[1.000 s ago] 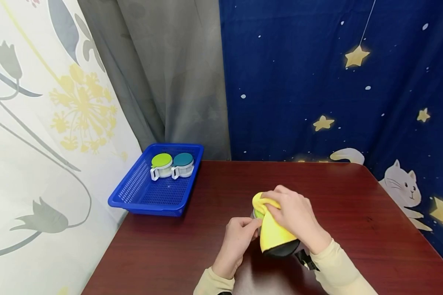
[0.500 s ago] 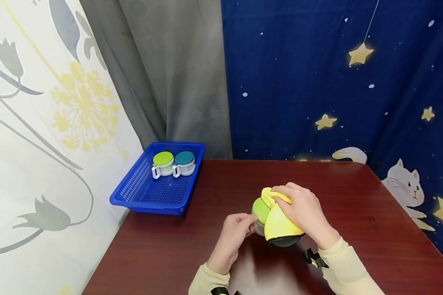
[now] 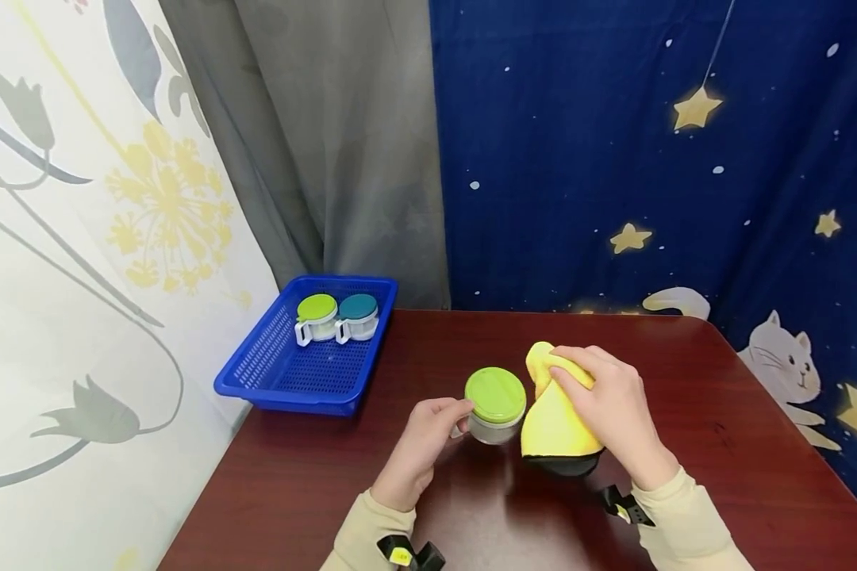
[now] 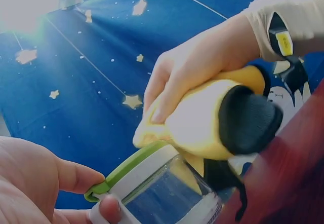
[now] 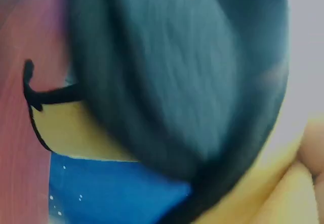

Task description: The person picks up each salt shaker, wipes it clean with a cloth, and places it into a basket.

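A clear jar (image 3: 495, 406) with a green lid is in my left hand (image 3: 423, 444), whose thumb and fingers pinch it at the handle side. The left wrist view shows the thumb on the edge of the green lid (image 4: 134, 164) and a finger at the white handle below. My right hand (image 3: 607, 400) grips a bunched yellow cloth (image 3: 560, 420) with a black edge, just right of the jar. In the left wrist view the cloth (image 4: 197, 120) overlaps the lid's far edge. Dark blurred cloth (image 5: 177, 82) fills most of the right wrist view.
A blue plastic basket (image 3: 314, 400) stands at the table's left back. In it sit a green-lidded jar (image 3: 317, 317) and a teal-lidded jar (image 3: 358, 317), both with white handles. The dark red table (image 3: 428, 349) ends at curtains behind.
The cloth has come off the jar's lid as my right hand moved right and slightly up. My left hand has shifted left with the jar, and its whole lid now shows.
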Motion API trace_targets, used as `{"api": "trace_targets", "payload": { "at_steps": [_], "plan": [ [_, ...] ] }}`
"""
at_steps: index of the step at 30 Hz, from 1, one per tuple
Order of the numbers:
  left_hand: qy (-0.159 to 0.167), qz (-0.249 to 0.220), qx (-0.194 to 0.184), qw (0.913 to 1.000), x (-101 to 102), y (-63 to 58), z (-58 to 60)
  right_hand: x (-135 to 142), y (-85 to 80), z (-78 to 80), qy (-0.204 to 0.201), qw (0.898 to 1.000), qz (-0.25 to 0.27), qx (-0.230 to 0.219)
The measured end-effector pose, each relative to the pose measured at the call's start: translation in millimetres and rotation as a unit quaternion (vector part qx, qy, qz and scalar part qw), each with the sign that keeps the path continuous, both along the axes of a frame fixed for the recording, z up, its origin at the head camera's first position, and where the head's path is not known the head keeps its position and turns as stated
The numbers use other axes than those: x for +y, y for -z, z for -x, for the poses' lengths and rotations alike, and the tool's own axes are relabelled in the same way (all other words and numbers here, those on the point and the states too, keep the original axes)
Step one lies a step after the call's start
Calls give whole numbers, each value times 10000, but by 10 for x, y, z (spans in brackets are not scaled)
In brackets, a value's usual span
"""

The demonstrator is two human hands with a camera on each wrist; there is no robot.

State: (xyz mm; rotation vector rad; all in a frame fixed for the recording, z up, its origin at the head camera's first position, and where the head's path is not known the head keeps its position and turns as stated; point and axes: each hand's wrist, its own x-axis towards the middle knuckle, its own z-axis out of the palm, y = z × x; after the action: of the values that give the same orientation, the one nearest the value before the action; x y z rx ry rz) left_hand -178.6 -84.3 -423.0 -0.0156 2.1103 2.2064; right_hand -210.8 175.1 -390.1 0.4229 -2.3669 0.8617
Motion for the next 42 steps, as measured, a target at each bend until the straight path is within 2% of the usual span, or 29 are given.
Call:
{"api": "trace_targets", "payload": {
  "at_steps": [6,13,17,23,33,37,42],
  "plan": [
    [209,67,-38,9998,-194,-135,82,130,-81,-24,103,9999,92,78],
    [316,309,-86,9990,-422,-295,182,237,-118,-48,74,9996,-61,-251],
    [236,326,-237,9989,-564,-374,238,282,-139,-62,56,9988,-173,-449],
    [84,579,-295,9978,-793,-530,350,339,-134,-84,-2,9983,-313,-491],
    [-184,475,-265,9983,-1421,-806,641,412,-65,-90,41,9977,-442,-503],
    [-291,591,-285,9974,-1616,-848,741,443,-34,-100,107,9974,-435,-562],
    [-413,597,-505,9961,-1827,-843,869,486,-11,-99,99,9969,-460,-626]
  ]
}}
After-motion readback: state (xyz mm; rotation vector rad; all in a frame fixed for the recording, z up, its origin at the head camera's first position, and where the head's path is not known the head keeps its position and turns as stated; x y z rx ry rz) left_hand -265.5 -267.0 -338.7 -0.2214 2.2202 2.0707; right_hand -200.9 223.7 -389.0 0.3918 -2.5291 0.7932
